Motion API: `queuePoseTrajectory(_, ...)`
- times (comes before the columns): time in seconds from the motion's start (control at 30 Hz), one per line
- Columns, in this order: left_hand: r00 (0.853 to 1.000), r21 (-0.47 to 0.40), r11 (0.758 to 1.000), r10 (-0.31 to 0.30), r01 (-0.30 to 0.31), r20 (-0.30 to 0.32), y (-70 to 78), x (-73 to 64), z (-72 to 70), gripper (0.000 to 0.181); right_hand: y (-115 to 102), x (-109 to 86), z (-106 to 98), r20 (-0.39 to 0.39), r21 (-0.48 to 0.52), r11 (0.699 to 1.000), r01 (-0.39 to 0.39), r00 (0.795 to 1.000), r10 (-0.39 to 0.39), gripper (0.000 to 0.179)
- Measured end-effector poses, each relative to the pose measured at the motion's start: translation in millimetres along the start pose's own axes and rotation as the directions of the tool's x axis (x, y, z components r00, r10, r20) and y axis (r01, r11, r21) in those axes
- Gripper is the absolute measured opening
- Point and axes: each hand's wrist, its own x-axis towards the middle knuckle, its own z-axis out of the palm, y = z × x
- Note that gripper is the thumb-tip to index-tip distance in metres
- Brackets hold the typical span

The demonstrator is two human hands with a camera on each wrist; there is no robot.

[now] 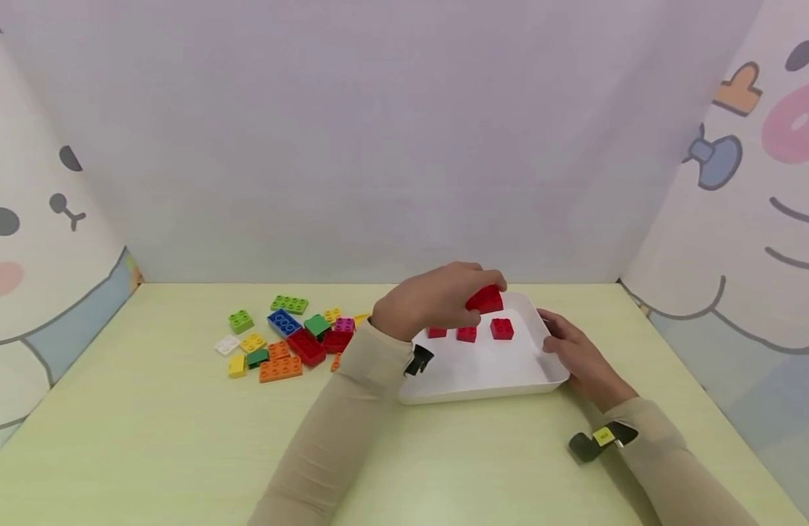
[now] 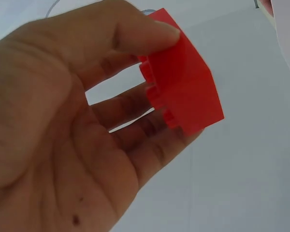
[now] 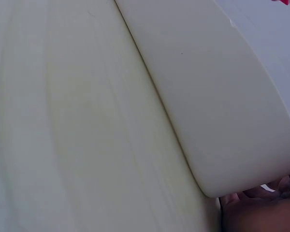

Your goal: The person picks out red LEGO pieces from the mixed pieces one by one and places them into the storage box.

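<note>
Fingers (image 2: 157, 152) of the left hand (image 1: 433, 298), bent and part-closed, pinch a red studded plastic brick (image 2: 191, 92) against the thumb, raised over a shallow white rectangular tray (image 1: 483, 372). The right hand (image 1: 580, 359) grips the tray's right rim, fingers curled. Inside lie three small red bricks (image 1: 502, 329); leftward, assorted multicoloured plastic bricks (image 1: 280, 369) lie on the pale yellow wood-grained tabletop (image 1: 180, 446).

Red block (image 1: 486, 300) is hanging above white tray (image 1: 483, 376)

The block is slanting in the air while the fingers (image 2: 154, 153) of the left hand (image 1: 437, 298) are pinching it, its studs (image 2: 155, 96) facing the palm. The shallow, round-cornered tray is lying flat on the counter (image 1: 180, 446), the right hand (image 1: 580, 359) gripping its right side. At least three other red blocks (image 1: 502, 329) are sitting in its far half.
</note>
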Motion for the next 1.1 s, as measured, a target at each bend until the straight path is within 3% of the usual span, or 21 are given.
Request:
queuePoseTrajectory(0.4, 0.998, 0.037, 0.997, 0.061, -0.061, 0.009, 3.8, 39.0, 12.4, 0.051, -3.1, -1.0, 0.0, -0.001, -0.011, 1.000, -0.012, 1.000, 0.012, 0.070)
queuePoseTrajectory(0.7, 0.992, 0.009, 0.999, -0.038, 0.037, 0.120, -6.1, 59.6, 43.2, 0.051, -0.2, -1.6, -0.9, -0.008, -0.004, 1.000, -0.021, 1.000, 0.021, 0.070)
queuePoseTrajectory(0.97, 0.982, 0.058, 0.998, -0.027, 0.016, 0.185, -13.3, 68.6, 67.7, 0.028, 0.8, -1.8, -0.4, 0.008, 0.031, 0.999, 0.033, 0.999, -0.033, 0.070)
queuePoseTrajectory(1.1, 0.977, 0.080, 0.997, -0.016, -0.001, 0.213, -10.2, 72.1, 75.7, 0.029, -0.2, -2.8, -1.0, 0.005, 0.026, 0.999, 0.038, 0.999, -0.038, 0.070)
